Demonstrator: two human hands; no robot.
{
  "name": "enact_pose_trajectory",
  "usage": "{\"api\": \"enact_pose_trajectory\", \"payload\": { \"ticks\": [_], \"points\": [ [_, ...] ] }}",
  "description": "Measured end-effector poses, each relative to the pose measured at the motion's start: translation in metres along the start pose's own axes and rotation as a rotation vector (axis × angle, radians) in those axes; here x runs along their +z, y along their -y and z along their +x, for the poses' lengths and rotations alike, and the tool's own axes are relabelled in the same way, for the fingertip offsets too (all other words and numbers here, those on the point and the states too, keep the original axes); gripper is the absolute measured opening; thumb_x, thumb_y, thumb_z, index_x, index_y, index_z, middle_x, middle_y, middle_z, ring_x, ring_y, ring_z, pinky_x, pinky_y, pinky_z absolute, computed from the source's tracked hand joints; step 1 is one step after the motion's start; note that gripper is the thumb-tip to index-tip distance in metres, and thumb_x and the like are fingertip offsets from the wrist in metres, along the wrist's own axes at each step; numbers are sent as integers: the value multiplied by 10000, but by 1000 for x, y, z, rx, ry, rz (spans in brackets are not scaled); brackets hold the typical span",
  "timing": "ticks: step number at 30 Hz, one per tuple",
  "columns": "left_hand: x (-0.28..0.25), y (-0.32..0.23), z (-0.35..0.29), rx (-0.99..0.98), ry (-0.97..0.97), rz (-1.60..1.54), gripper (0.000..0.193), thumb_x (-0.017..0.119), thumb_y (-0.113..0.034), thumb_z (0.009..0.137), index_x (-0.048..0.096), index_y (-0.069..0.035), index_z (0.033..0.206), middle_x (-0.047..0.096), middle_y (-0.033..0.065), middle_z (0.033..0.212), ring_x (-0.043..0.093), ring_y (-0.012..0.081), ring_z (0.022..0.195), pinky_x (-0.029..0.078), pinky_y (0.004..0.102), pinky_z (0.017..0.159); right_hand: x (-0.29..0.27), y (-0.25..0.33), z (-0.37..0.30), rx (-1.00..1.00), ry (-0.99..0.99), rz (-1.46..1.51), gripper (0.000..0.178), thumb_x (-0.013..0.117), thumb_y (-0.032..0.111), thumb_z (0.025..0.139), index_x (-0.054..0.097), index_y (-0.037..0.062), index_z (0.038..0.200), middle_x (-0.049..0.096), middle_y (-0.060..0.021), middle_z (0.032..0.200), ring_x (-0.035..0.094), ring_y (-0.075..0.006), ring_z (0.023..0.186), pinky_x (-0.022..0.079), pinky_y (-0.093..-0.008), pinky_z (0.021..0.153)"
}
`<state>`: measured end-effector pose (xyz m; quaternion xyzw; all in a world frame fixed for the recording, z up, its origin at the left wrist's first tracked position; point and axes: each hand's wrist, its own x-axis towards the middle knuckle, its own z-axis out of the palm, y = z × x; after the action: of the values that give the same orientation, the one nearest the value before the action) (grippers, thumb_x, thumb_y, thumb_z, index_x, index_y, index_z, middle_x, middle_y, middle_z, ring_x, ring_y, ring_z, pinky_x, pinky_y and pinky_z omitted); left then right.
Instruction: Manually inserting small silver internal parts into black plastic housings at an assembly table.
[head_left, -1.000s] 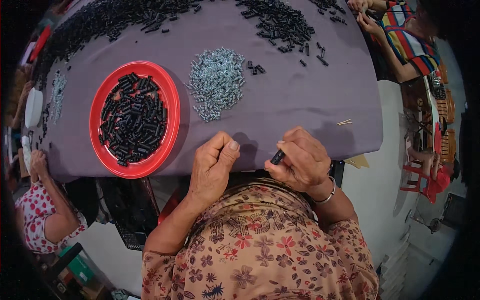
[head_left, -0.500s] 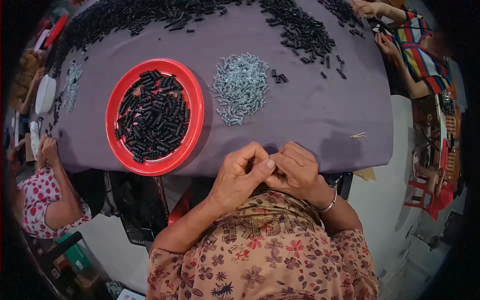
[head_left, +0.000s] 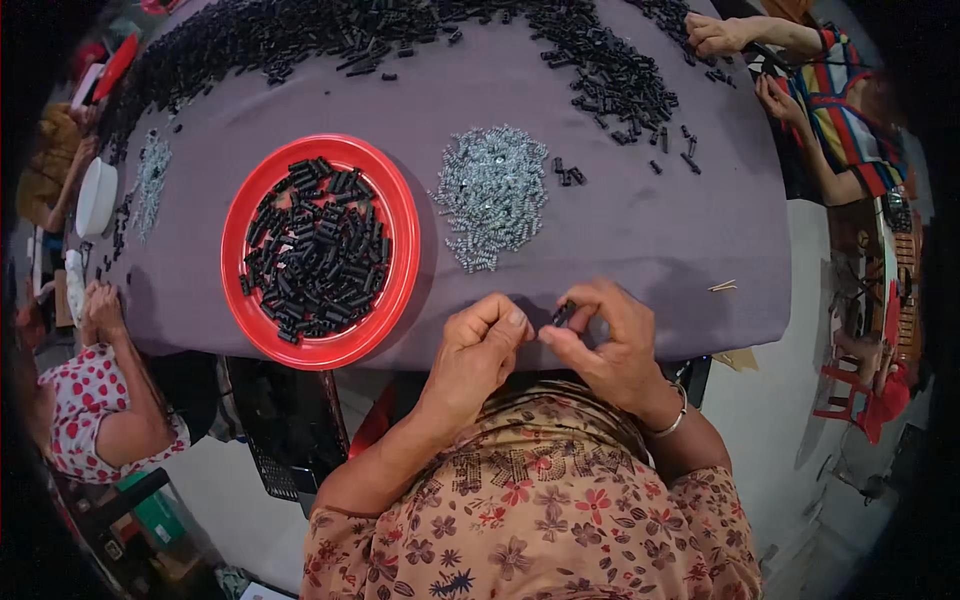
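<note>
My right hand [head_left: 615, 345] pinches a small black tubular piece [head_left: 563, 314] between thumb and fingers, just above the near edge of the cloth. Beside it on the left, a small gap away, my left hand [head_left: 478, 348] has its thumb pressed against curled fingers; whatever they may hold is hidden. Beyond my hands lies a heap of small silvery coil springs [head_left: 492, 195]. A red round tray [head_left: 408, 262] with many black tubular pieces [head_left: 318, 250] rests to the left of the springs.
A large pile of black pieces [head_left: 400, 30] spans the far side of the purple-grey cloth [head_left: 690, 250]. Several loose ones [head_left: 568, 173] lie right of the springs. Two thin sticks [head_left: 722, 286] are at the right. Co-workers' hands [head_left: 715, 35] work at the table's sides.
My hands, together before, have come apart. The black piece now shows in my right fingers. The whole view has shifted slightly.
</note>
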<state>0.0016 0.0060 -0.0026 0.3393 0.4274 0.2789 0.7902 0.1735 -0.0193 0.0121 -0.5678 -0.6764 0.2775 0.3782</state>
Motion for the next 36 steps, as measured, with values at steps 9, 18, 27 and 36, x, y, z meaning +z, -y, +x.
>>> {"api": "enact_pose_trajectory", "payload": {
  "ticks": [9, 18, 27, 36],
  "points": [
    [1, 42, 12, 752, -315, 500, 153, 542, -168, 895, 555, -19, 863, 514, -21, 628, 459, 70, 512, 315, 213, 450, 55, 50, 74, -168, -1, 306, 461, 643, -3, 744, 502, 2, 1183, 596, -150, 917, 624, -217, 736, 529, -303, 632],
    [2, -3, 4, -5, 40, 132, 214, 533, -206, 926, 559, -28, 811, 467, -25, 561, 422, 35, 465, 313, 185, 415, -38, -80, 126, -191, -494, -441, 104, 616, 127, 801, 637, 96, 899, 559, -99, 800, 582, -298, 673, 474, -393, 577],
    [0, -5, 3, -27, 44, 119, 215, 546, -223, 922, 564, -33, 822, 470, -29, 571, 435, 36, 478, 321, 181, 417, -46, -103, 163, -27, -180, -730, 135, 621, 217, 805, 670, 115, 880, 568, -128, 892, 596, -304, 821, 491, -413, 689],
    [-2, 1, 1, 80, 71, 130, 189, 528, -193, 935, 557, -22, 860, 460, -45, 596, 410, 15, 487, 319, 178, 430, -50, -64, 116, 202, -275, 298, 145, 597, 168, 866, 613, 39, 929, 600, -65, 896, 577, -149, 686, 460, -249, 603]
  ]
}}
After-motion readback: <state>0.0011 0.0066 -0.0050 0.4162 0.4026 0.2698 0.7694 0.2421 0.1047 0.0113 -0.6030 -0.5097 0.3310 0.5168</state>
